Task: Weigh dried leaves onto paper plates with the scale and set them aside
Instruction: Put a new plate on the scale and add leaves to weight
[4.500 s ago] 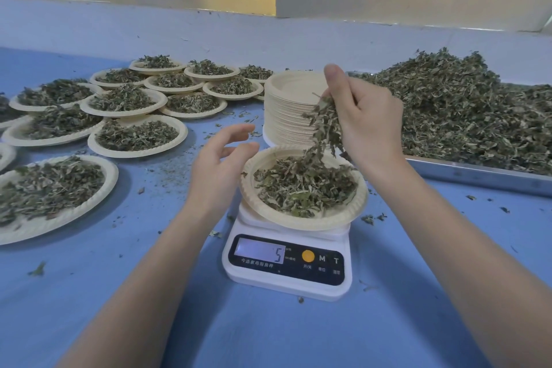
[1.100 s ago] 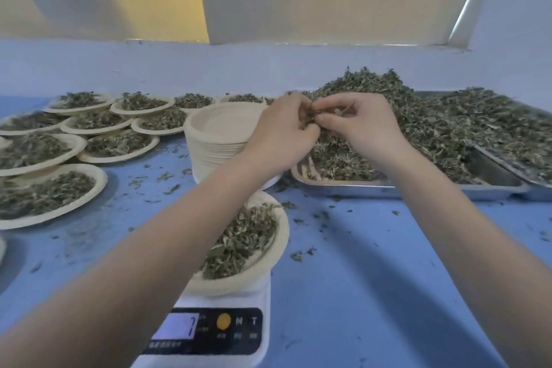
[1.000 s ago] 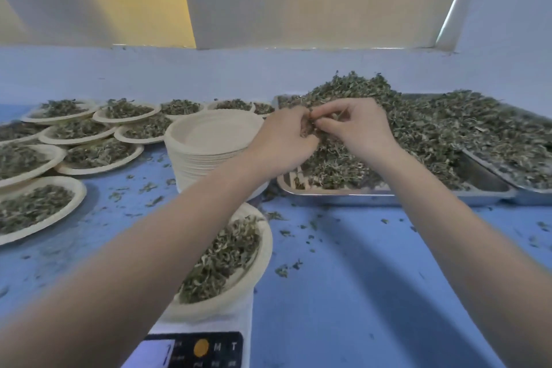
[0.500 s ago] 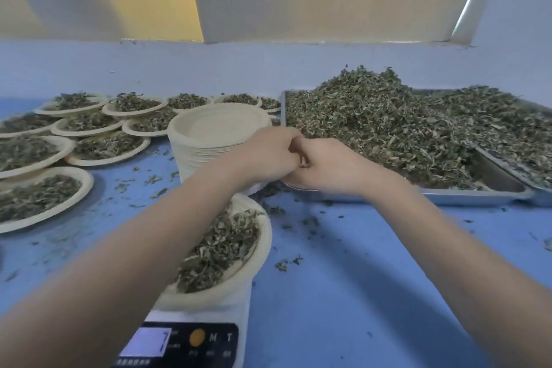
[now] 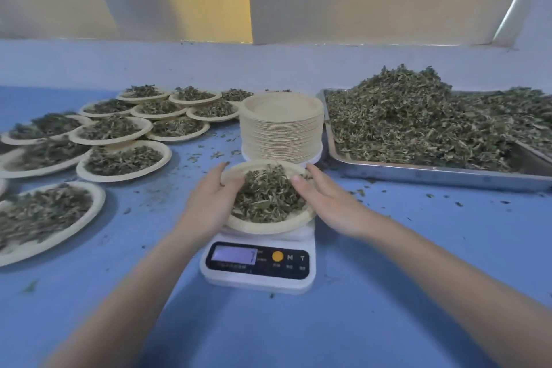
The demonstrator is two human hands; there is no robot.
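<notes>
Both bare forearms reach forward from the bottom corners and converge toward centre frame, wrists roughly level. Left hand (image 5: 212, 199): palm turned inward, fingers nearly straight and together, thumb tip hooked over the near-left rim of the round beige paper plate of dried leaves (image 5: 270, 225). Right hand (image 5: 325, 202): mirrors it on the right rim, palm inward, fingers extended along the plate's outer edge, thumb lying over the rim onto the leaves; grip looks light, fingers not curled.
</notes>
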